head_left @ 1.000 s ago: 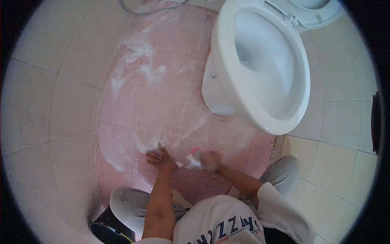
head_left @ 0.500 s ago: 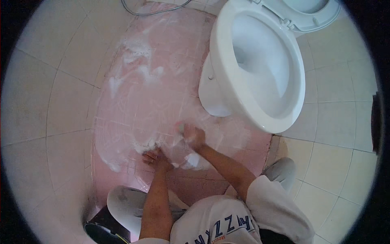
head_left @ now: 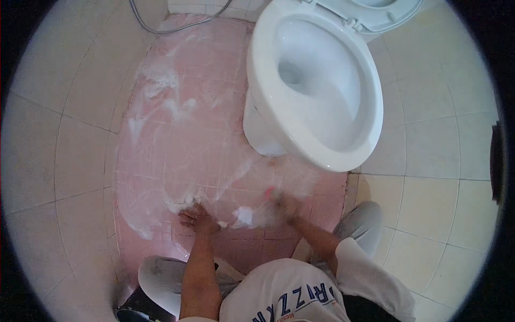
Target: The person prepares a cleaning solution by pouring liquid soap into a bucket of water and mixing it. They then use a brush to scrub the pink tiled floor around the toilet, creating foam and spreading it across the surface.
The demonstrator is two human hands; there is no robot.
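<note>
My left hand [head_left: 196, 220] rests flat on the wet pink tiled floor [head_left: 177, 150], fingers spread, at the edge of a patch of white foam [head_left: 179, 203]. My right hand [head_left: 284, 205] is blurred with motion just in front of the toilet's base and grips a small pink brush [head_left: 268, 193], pressing it on the soapy tiles. Streaks of suds cover the pink floor up toward the back wall.
A white toilet [head_left: 316, 86] with its lid up stands at the upper right. White wall tiles [head_left: 59, 155] rise on the left and right. A hose [head_left: 161, 27] lies at the top. My bent knees [head_left: 365, 220] are on either side below.
My right hand swept from beside the left hand up toward the toilet base and now back to the right, spreading foam. The left hand stayed planted.
</note>
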